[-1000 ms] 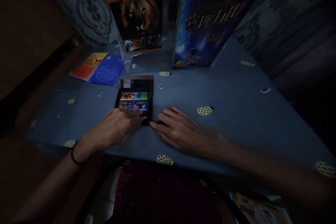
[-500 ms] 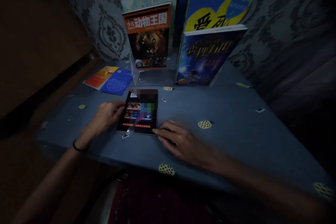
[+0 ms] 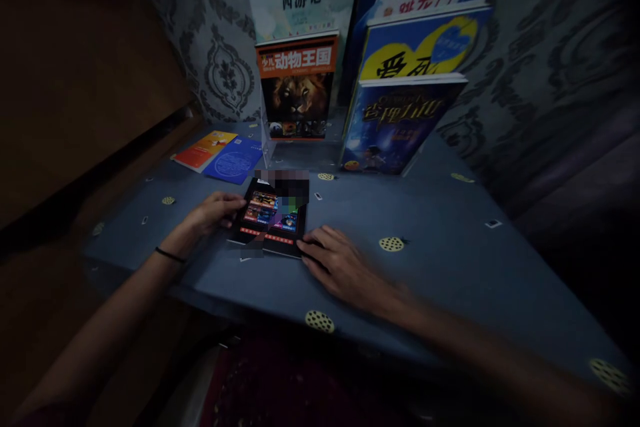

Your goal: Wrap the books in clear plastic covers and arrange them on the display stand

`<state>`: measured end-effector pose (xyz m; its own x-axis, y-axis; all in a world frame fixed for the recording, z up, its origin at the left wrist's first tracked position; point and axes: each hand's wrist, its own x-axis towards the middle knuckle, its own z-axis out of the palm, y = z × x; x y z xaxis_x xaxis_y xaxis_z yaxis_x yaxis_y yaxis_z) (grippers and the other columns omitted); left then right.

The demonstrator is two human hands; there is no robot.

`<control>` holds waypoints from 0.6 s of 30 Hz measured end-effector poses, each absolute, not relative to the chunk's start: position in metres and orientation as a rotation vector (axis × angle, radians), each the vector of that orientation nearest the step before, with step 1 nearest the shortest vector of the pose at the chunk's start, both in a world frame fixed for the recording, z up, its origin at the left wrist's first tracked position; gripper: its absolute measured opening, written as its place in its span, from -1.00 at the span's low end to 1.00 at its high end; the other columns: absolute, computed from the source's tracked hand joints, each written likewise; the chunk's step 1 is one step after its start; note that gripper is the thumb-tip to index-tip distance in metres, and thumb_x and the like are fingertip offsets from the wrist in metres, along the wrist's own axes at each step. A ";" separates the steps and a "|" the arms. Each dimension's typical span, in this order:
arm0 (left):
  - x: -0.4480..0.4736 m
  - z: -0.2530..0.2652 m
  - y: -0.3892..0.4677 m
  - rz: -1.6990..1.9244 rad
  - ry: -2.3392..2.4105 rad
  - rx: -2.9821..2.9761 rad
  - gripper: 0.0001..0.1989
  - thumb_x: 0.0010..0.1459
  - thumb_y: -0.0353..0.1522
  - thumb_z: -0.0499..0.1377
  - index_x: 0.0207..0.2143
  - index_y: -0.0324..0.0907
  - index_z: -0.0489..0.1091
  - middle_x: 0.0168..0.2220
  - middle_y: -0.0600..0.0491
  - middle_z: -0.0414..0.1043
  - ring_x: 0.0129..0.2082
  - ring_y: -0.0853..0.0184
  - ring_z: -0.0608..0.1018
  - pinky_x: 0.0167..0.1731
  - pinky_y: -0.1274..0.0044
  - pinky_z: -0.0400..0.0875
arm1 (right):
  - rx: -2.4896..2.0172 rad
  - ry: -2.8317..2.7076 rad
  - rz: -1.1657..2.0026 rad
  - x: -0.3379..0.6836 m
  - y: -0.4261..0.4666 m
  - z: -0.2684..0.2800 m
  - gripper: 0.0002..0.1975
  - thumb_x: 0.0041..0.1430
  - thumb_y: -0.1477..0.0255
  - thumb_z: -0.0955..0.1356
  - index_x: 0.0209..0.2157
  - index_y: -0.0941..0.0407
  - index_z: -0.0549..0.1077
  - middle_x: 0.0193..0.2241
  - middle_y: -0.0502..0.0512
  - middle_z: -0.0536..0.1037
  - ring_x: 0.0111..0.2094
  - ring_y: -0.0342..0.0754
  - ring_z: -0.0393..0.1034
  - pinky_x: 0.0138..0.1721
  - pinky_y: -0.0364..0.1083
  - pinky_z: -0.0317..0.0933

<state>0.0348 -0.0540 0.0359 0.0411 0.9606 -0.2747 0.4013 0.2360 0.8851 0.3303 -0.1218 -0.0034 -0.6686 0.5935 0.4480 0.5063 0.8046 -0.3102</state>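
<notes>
A black book (image 3: 250,221) with small coloured pictures and red strips of print lies in front of me, partly blurred by pixel blocks. At its left edge, my left hand (image 3: 213,213) pinches the cover between thumb and fingers, and that side looks slightly raised. My right hand (image 3: 335,260) has its fingertips closed on the lower right corner, with the wrist low over the cloth.
A blue-grey cloth with pineapple prints covers the table (image 3: 430,280). An orange leaflet (image 3: 203,152) and a blue leaflet (image 3: 235,159) lie at the left. Behind stand a lion-cover book (image 3: 297,93), a dark blue book (image 3: 395,130) and several others on racks.
My view has tilted up a little, showing more of the standing books. The book's left side has lifted slightly with my left hand, while my right hand stays at the lower right corner.
</notes>
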 end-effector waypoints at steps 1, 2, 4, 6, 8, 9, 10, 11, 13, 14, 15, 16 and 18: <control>0.036 0.037 -0.056 0.702 1.503 1.314 -0.61 -0.03 -0.13 0.36 -0.33 -0.29 0.48 -0.53 0.03 0.48 -0.63 0.45 0.42 -0.69 0.64 0.27 | -0.810 -2.437 0.235 0.330 -0.121 -0.004 -0.70 0.38 0.47 0.24 0.01 0.16 0.54 -0.18 0.22 0.54 -0.17 0.06 0.40 -0.11 0.14 0.41; 0.039 0.039 -0.058 0.690 1.475 1.305 -0.61 -0.02 -0.13 0.36 -0.35 -0.29 0.49 -0.52 0.00 0.50 -0.63 0.44 0.44 -0.69 0.63 0.29 | -0.809 -2.423 0.255 0.330 -0.121 -0.003 -0.70 0.38 0.47 0.24 0.00 0.17 0.55 -0.18 0.23 0.54 -0.17 0.06 0.40 -0.11 0.14 0.41; 0.045 0.045 -0.063 0.694 1.403 1.297 -0.63 0.02 -0.13 0.36 -0.32 -0.29 0.52 -0.45 -0.06 0.57 -0.57 0.40 0.52 -0.61 0.59 0.40 | -0.813 -2.392 0.308 0.330 -0.121 -0.001 -0.70 0.38 0.47 0.24 -0.03 0.17 0.56 -0.19 0.23 0.54 -0.17 0.06 0.41 -0.12 0.13 0.40; 0.051 0.053 -0.067 0.725 1.299 1.303 -0.64 0.04 -0.15 0.37 -0.27 -0.26 0.55 -0.36 -0.09 0.62 -0.47 0.34 0.59 -0.48 0.54 0.50 | -0.835 -2.346 0.405 0.330 -0.120 0.002 -0.72 0.37 0.48 0.25 -0.09 0.15 0.59 -0.23 0.21 0.55 -0.19 0.04 0.43 -0.15 0.10 0.40; 0.056 0.063 -0.072 0.770 1.174 1.330 -0.62 0.04 -0.15 0.39 -0.21 -0.25 0.57 -0.31 -0.08 0.65 -0.39 0.30 0.64 -0.37 0.50 0.55 | -0.893 -2.253 0.568 0.331 -0.118 0.004 -0.72 0.36 0.45 0.25 -0.14 0.11 0.61 -0.31 0.15 0.56 -0.26 0.01 0.45 -0.22 0.04 0.40; 0.058 0.069 -0.075 0.796 1.115 1.354 -0.60 0.04 -0.13 0.39 -0.18 -0.24 0.58 -0.29 -0.08 0.65 -0.36 0.28 0.65 -0.33 0.48 0.56 | -0.930 -2.187 0.686 0.332 -0.116 0.004 -0.71 0.37 0.40 0.25 -0.15 0.11 0.62 -0.36 0.13 0.57 -0.30 0.00 0.46 -0.25 0.02 0.39; 0.059 0.075 -0.078 0.827 1.069 1.389 -0.58 0.04 -0.12 0.39 -0.15 -0.23 0.58 -0.27 -0.07 0.66 -0.33 0.27 0.66 -0.28 0.46 0.57 | -0.962 -2.103 0.829 0.333 -0.113 0.005 -0.68 0.39 0.33 0.24 -0.14 0.11 0.62 -0.39 0.11 0.58 -0.34 -0.02 0.47 -0.29 0.00 0.39; 0.061 0.081 -0.080 0.865 1.033 1.438 -0.56 0.05 -0.11 0.39 -0.11 -0.22 0.58 -0.24 -0.06 0.66 -0.29 0.26 0.66 -0.22 0.44 0.58 | -0.980 -2.001 1.000 0.334 -0.110 0.006 -0.62 0.40 0.25 0.23 -0.12 0.13 0.62 -0.40 0.12 0.60 -0.37 -0.02 0.49 -0.30 -0.01 0.39; 0.062 0.092 -0.085 0.939 0.992 1.585 -0.55 0.09 -0.09 0.36 -0.07 -0.19 0.59 -0.18 -0.05 0.66 -0.21 0.22 0.66 -0.11 0.38 0.56 | -0.946 -1.762 1.372 0.336 -0.102 0.010 -0.44 0.42 0.07 0.15 -0.08 0.17 0.59 -0.34 0.21 0.65 -0.34 0.01 0.55 -0.29 0.01 0.43; 0.062 0.096 -0.086 0.961 0.986 1.685 -0.57 0.12 -0.09 0.34 -0.07 -0.17 0.59 -0.16 -0.05 0.65 -0.16 0.20 0.65 -0.05 0.34 0.55 | -0.899 -1.641 1.529 0.337 -0.098 0.014 -0.36 0.41 0.00 0.10 -0.07 0.18 0.58 -0.28 0.27 0.66 -0.29 0.04 0.58 -0.25 0.04 0.45; 0.061 0.099 -0.087 0.969 0.976 1.806 -0.60 0.15 -0.09 0.32 -0.07 -0.15 0.60 -0.13 -0.05 0.65 -0.11 0.17 0.64 0.00 0.30 0.53 | -0.849 -1.536 1.636 0.339 -0.094 0.019 -0.30 0.40 -0.06 0.05 -0.05 0.17 0.56 -0.21 0.31 0.67 -0.21 0.08 0.59 -0.20 0.07 0.46; 0.060 0.100 -0.087 0.965 0.961 1.941 -0.63 0.18 -0.10 0.29 -0.08 -0.12 0.61 -0.09 -0.05 0.64 -0.04 0.16 0.62 0.05 0.26 0.49 | -0.808 -1.468 1.693 0.340 -0.091 0.024 -0.24 0.38 -0.10 -0.01 -0.04 0.15 0.55 -0.15 0.33 0.66 -0.13 0.11 0.59 -0.14 0.11 0.46; 0.057 0.097 -0.085 0.947 0.924 2.207 -0.72 0.27 -0.14 0.22 -0.08 -0.03 0.60 0.05 -0.06 0.57 0.13 0.13 0.52 0.17 0.16 0.38 | -0.782 -1.421 1.687 0.342 -0.085 0.033 -0.17 0.33 -0.16 -0.07 -0.03 0.11 0.53 -0.08 0.32 0.64 -0.02 0.14 0.55 -0.07 0.16 0.44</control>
